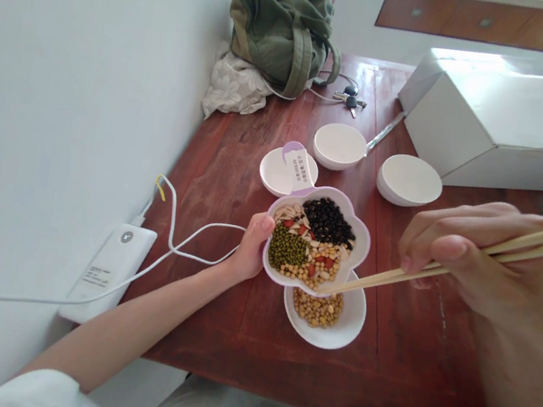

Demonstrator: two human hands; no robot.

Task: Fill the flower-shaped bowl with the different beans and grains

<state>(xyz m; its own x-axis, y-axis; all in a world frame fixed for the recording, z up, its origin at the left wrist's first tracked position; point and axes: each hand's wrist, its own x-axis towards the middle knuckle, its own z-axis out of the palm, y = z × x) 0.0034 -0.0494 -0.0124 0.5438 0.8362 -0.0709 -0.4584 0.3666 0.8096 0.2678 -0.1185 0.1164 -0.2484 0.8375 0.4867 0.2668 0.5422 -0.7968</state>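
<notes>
My left hand [252, 247] grips the left rim of a flower-shaped plate [362, 233] with a pale purple edge and a labelled handle. In it lie black beans [328, 221], green mung beans [288, 246], and a mix of yellow soybeans, red peanuts and pale seeds. The plate is over the far part of a white bowl [354, 316] holding yellow soybeans [316, 309]. My right hand [477, 252] is closed around a pair of wooden chopsticks [408, 274]. Their tips are at the plate's near edge, above the bowl.
Behind the plate stand three white bowls [340, 144] [409, 179] [271, 170]. A large white box [505, 122] occupies the back right. Keys [350, 100], a green bag [286, 30] and patterned cloth [238, 84] lie farther back. At left, a white power bank [111, 268] with a cable leans by the wall.
</notes>
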